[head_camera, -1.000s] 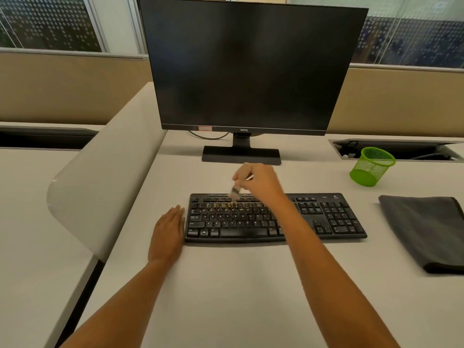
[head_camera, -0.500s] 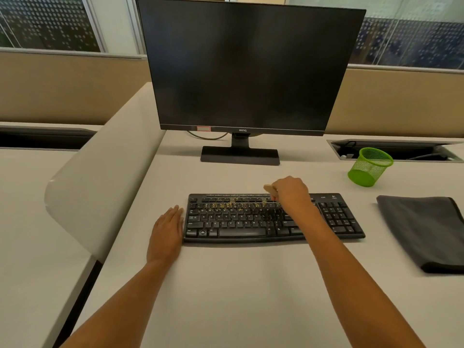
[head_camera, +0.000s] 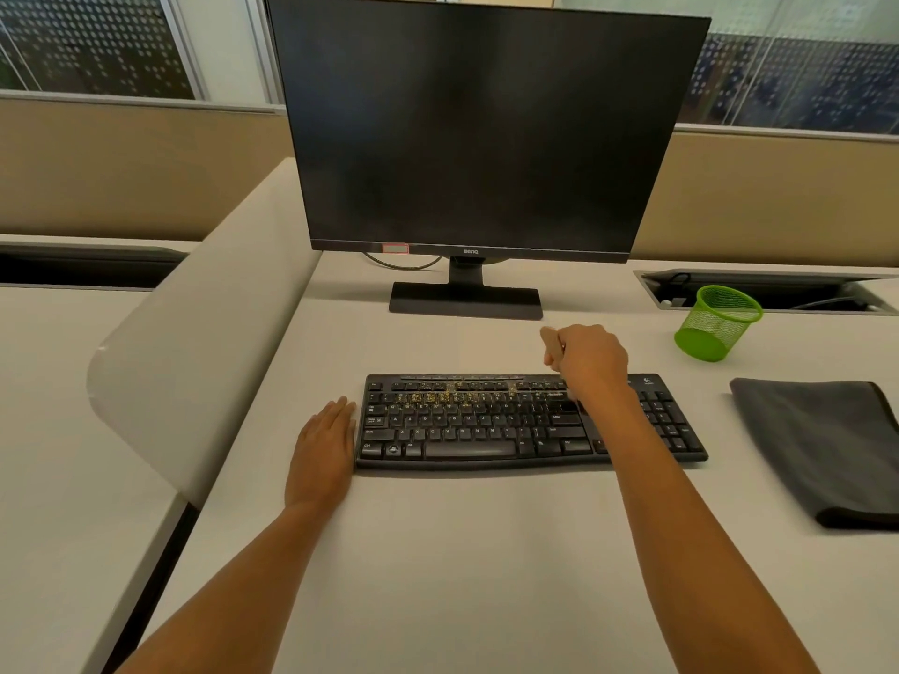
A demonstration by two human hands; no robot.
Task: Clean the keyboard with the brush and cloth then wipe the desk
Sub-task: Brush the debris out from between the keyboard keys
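1. Black monitor [head_camera: 467,124]: screen dark, upright on a flat rectangular stand [head_camera: 464,301].
2. Green mesh cup [head_camera: 717,323]: stands right of the stand.
3. Recessed cable hatch [head_camera: 802,284]: open, just behind the cup.
4. Curved white divider panel [head_camera: 194,342]: left side.

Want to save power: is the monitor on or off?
Off or asleep: the monitor shows a uniformly dark screen, with no image.

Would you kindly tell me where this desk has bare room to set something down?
Widest free patch: the desk in front of the keyboard, down to its near edge. A smaller one lies between the monitor stand and the keyboard, left of the right hand gripping the brush. The right side is crowded: green mesh cup, grey cloth.
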